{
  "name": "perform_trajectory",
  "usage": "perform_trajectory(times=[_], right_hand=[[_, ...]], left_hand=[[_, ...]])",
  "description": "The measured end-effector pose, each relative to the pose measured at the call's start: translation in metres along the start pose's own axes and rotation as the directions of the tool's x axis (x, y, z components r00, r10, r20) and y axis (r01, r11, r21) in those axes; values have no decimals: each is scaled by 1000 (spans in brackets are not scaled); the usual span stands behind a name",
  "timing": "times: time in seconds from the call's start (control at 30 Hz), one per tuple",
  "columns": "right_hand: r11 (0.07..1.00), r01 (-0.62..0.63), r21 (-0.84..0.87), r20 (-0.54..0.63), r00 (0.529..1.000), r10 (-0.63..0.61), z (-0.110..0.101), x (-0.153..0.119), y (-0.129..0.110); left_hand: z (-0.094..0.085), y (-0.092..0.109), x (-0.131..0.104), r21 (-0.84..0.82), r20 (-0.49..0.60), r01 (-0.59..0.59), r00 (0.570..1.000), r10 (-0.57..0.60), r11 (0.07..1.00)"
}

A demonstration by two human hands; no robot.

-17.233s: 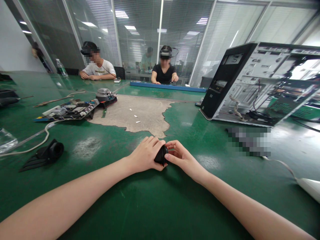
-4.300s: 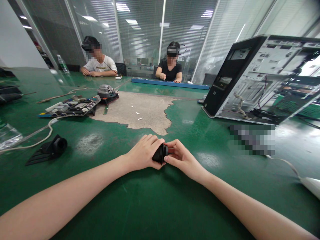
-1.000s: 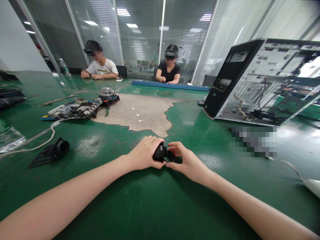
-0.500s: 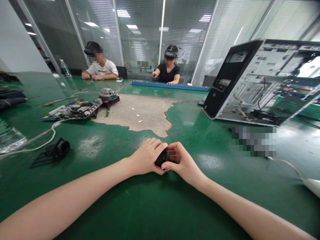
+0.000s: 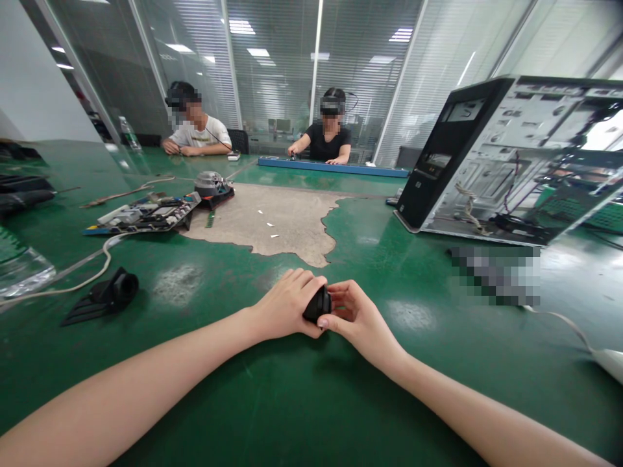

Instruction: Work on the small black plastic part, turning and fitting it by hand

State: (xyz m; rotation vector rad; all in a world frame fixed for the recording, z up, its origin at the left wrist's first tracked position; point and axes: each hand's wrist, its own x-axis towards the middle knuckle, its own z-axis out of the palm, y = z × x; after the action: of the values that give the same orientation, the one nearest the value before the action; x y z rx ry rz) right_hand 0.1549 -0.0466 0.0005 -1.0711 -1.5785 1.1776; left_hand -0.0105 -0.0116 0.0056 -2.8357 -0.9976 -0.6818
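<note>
A small black rounded part (image 5: 318,304) with a stepped rim is between my hands, just above the green table (image 5: 272,415); its exact kind cannot be made out. My left hand (image 5: 286,303) wraps round its left side and hides much of it. From the right, my right hand (image 5: 351,314) pinches the rim, thumb at the near side and fingertips at the far side. Further left lies another black piece (image 5: 117,292), with a round opening and a flat slatted end.
A computer case (image 5: 438,155), open at the side, stands at the right. A circuit board (image 5: 150,213) and a cooling fan (image 5: 213,185) sit at the left beyond a white cable (image 5: 104,259). A clear bottle (image 5: 24,266) is at the left edge. Two people sit opposite.
My right hand has shifted slightly, its fingertips lower along the rim, and more of the black part shows. The person opposite in black has moved one hand down towards the blue bar.
</note>
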Motion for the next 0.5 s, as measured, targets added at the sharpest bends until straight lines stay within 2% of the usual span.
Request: perform_trajectory(times=[0.1,0.27,0.5], right_hand=[[998,-33,45,10,999,32,-1,1,-3],[993,-84,86,101,992,75,-6,5,-5],[997,19,75,130,991,-29,-9,4,0]], left_hand=[[1,0,0,7,-23,26,999,-26,1000],[1,-1,-1,5,-30,7,1000,-7,1000],[1,-2,-1,16,-15,13,1000,-13,1000]])
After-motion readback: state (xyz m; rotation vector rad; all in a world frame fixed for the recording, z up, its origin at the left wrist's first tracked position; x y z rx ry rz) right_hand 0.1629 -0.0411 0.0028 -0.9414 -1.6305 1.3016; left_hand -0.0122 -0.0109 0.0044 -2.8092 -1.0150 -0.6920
